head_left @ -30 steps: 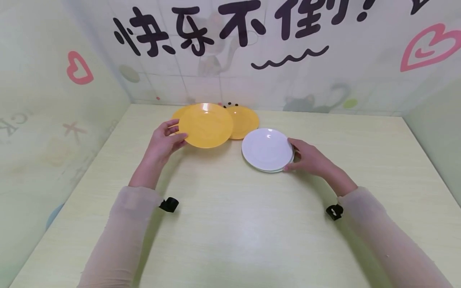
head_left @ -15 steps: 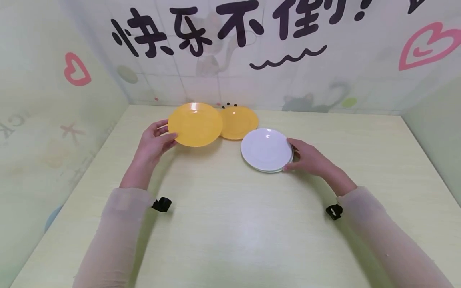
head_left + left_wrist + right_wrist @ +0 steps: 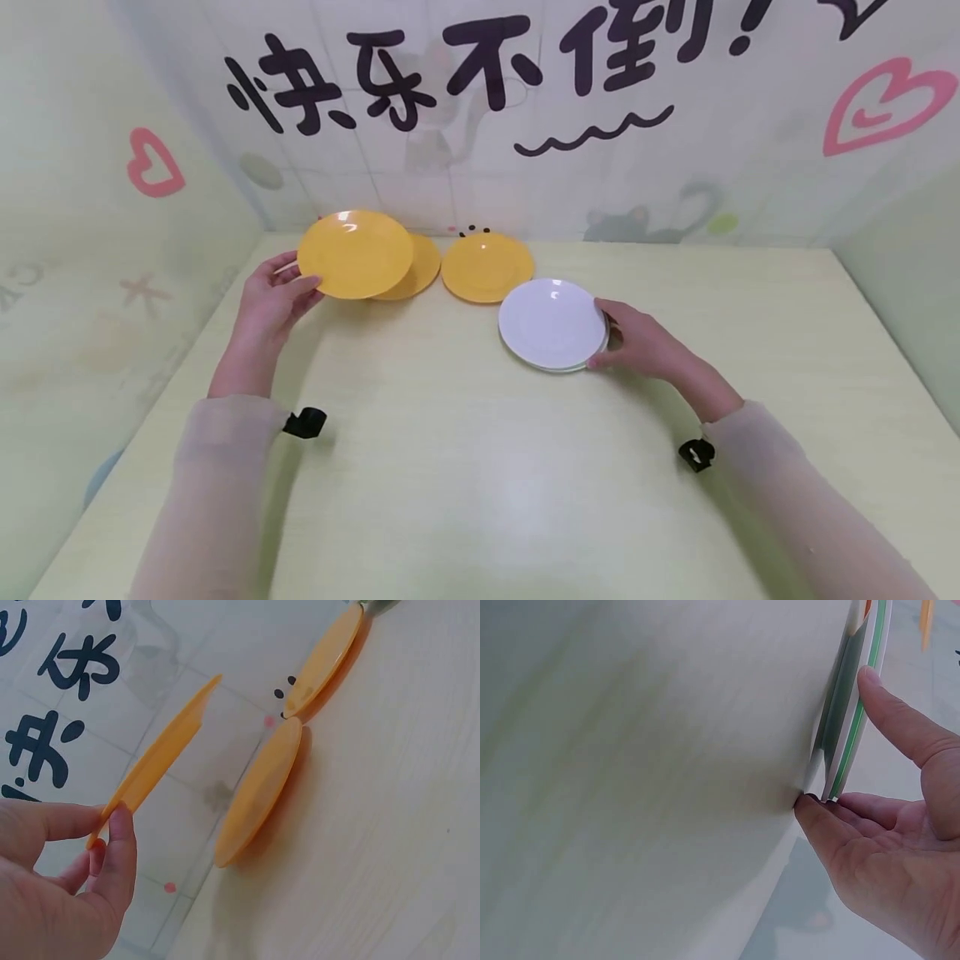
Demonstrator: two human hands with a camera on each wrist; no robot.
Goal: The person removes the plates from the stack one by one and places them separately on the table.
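My left hand (image 3: 270, 298) pinches a yellow plate (image 3: 356, 254) by its left rim, thumb on top and fingers below. In the left wrist view that plate (image 3: 161, 750) is raised above the table and seen nearly edge-on. It partly covers a second yellow plate (image 3: 424, 268) lying at the back. A third yellow plate (image 3: 487, 268) lies just to its right. My right hand (image 3: 637, 340) grips the right rim of a small stack topped by a white plate (image 3: 553, 323). From the right wrist, a green edge (image 3: 855, 724) shows between white ones in this stack.
The pale wooden table (image 3: 465, 467) runs back to a printed wall (image 3: 480, 167) with large black characters. Side panels close in at left and right. A black wrist device (image 3: 306, 422) hangs by the left cuff, another black device (image 3: 697, 455) by the right.
My left hand has carried the yellow plate to the left, and more of the plates lying behind it now shows. My right hand and the stack have stayed put.
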